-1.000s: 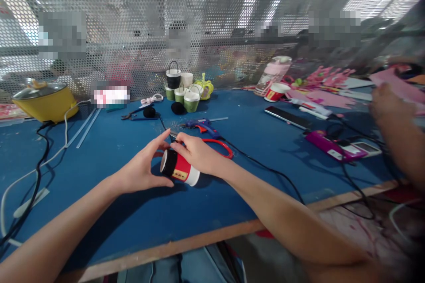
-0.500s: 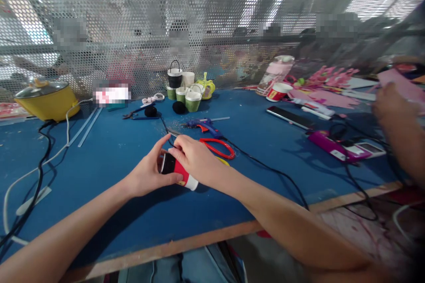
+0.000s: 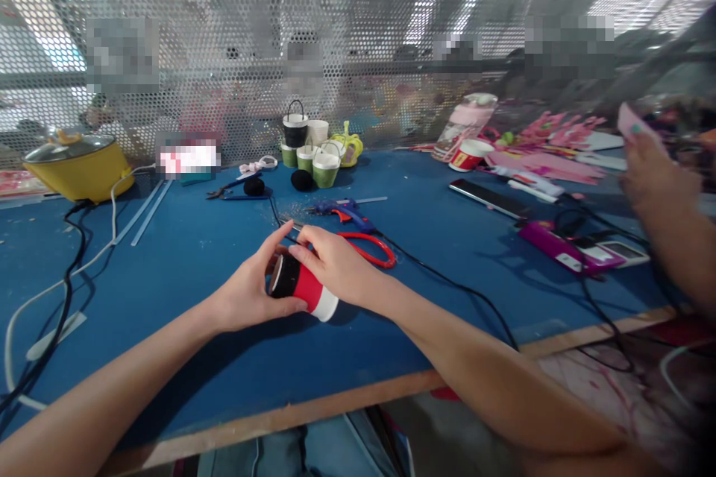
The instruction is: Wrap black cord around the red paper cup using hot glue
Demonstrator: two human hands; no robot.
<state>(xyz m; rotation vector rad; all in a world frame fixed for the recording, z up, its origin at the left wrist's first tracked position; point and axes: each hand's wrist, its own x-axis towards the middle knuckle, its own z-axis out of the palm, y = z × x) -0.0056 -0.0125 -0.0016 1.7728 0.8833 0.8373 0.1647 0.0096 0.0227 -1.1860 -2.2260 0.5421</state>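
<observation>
A paper cup (image 3: 309,291), red with a white rim and a black yarn-wrapped band near its base, lies tilted between my hands, rim to the lower right. My left hand (image 3: 249,287) is closed round its base end, thumb along the near side. Over the far side, my right hand (image 3: 338,261) has its thumb and fingers together at the black strand, though its fingertips are partly hidden. The strand runs back to a black yarn ball (image 3: 254,186). Just beyond my right hand are red-handled scissors (image 3: 385,257), partly covered by it.
A blue glue gun (image 3: 347,210) lies behind the scissors, its cable trailing right. Pliers (image 3: 232,190), another black ball (image 3: 302,180) and small cups (image 3: 325,170) stand farther back. At left is a yellow pot (image 3: 78,171); at right, a phone (image 3: 486,197) and another person's hand (image 3: 660,171).
The cup has turned slightly in my hands, showing more of the black band, and its yellow mark has gone from view. The other person's hand has shifted left with the pink piece.
</observation>
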